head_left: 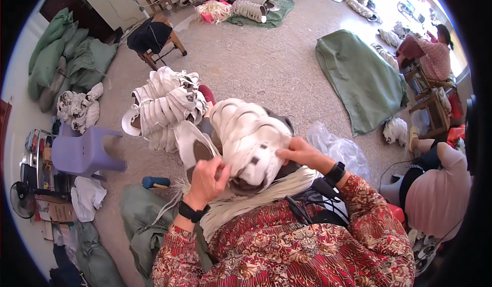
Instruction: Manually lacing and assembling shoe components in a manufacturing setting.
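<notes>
A stack of white shoe uppers [251, 128], nested one in another, lies across my lap with its nearest upper facing me. My right hand [306, 155] grips the right edge of that nearest upper, thumb against its white surface. Just left of the stack, my left hand [207, 180] is closed in a pinch; whatever lies between its fingertips is too small to make out. A loose upper with a brown lining [197, 146] leans beside it. Under both hands a thick bundle of off-white laces [277, 190] spreads over my lap.
More nested uppers [169, 108] are piled ahead on the left, near a purple stool [89, 151]. Clear plastic [338, 149] and a green sheet [361, 79] lie to the right. Green sacks [72, 56] stand by the wall. A person in pink [438, 189] sits close on my right.
</notes>
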### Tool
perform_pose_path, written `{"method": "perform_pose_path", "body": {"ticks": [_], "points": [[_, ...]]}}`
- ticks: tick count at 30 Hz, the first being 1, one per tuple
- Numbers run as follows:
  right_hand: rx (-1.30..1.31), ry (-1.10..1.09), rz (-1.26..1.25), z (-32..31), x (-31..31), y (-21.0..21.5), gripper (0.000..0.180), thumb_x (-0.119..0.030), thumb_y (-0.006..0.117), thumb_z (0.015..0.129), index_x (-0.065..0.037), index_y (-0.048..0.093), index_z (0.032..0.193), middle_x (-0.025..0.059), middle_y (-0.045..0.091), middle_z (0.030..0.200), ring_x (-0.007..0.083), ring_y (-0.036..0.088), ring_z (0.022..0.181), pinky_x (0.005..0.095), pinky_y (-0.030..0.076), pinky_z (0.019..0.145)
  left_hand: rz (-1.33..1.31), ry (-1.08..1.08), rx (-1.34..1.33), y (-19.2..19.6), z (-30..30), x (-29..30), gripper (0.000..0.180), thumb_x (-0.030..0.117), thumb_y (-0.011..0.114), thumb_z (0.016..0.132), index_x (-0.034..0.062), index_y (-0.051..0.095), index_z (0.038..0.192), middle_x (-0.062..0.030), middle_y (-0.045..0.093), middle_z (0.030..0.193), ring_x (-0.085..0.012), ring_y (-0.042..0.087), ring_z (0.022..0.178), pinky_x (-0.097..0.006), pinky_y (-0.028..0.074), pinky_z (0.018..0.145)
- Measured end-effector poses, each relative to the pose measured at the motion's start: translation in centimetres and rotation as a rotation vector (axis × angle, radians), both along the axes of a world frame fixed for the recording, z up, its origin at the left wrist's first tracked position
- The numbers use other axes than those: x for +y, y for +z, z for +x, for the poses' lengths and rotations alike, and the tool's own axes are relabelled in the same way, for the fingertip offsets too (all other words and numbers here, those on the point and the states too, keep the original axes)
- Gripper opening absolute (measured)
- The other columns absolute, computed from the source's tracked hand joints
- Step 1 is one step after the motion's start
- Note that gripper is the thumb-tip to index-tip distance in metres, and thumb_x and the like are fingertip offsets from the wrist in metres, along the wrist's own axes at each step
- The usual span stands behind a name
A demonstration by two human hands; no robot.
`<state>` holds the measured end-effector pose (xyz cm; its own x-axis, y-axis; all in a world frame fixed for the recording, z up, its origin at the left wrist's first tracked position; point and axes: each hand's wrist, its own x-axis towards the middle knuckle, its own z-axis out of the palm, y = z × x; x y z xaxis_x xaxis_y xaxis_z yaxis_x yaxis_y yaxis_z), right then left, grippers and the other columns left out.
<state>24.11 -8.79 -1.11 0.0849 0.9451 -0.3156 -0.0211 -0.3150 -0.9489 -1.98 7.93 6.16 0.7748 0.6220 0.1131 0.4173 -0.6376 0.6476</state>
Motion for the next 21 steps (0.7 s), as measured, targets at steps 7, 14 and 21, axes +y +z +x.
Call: {"method": "perform_pose_path", "body": {"ticks": [7, 14, 21], "points": [[-0.035, -0.243, 0.149, -0.7, 6.1, -1.2, 0.030, -0.023, 0.067, 0.093, 0.003, 0.067, 0.108, 0.0005, 0.067, 0.092, 0.0076, 0.058, 0.079, 0.0263, 0.050, 0.066, -0.057, -0.011, 0.040, -0.7, 0.7, -1.1, 0.024, 0.015, 0.070, 0.088, -0.0002, 0.057, 0.102, -0.0141, 0.058, 0.078, -0.0198, 0.060, 0.068, -0.033, 0.046, 0.063], [-0.096, -0.337, 0.188, 0.4, 11.5, -0.9, 0.031, -0.023, 0.066, 0.093, 0.005, 0.066, 0.107, 0.0000, 0.065, 0.093, 0.0070, 0.057, 0.081, 0.0265, 0.048, 0.068, -0.120, 0.013, 0.057, -0.7, 3.0, 5.1, 0.022, 0.015, 0.070, 0.088, -0.0003, 0.058, 0.099, -0.0141, 0.057, 0.075, -0.0192, 0.059, 0.066, -0.033, 0.045, 0.061], [0.092, -0.327, 0.123, 0.7, 5.8, -3.2, 0.026, -0.023, 0.064, 0.096, 0.002, 0.067, 0.101, -0.0002, 0.064, 0.089, 0.0067, 0.055, 0.078, 0.0265, 0.047, 0.067, -0.241, 0.011, 0.142, -3.9, -0.1, 2.0, 0.020, 0.015, 0.069, 0.089, -0.0004, 0.059, 0.096, -0.0141, 0.056, 0.072, -0.0187, 0.058, 0.064, -0.033, 0.044, 0.059]]}}
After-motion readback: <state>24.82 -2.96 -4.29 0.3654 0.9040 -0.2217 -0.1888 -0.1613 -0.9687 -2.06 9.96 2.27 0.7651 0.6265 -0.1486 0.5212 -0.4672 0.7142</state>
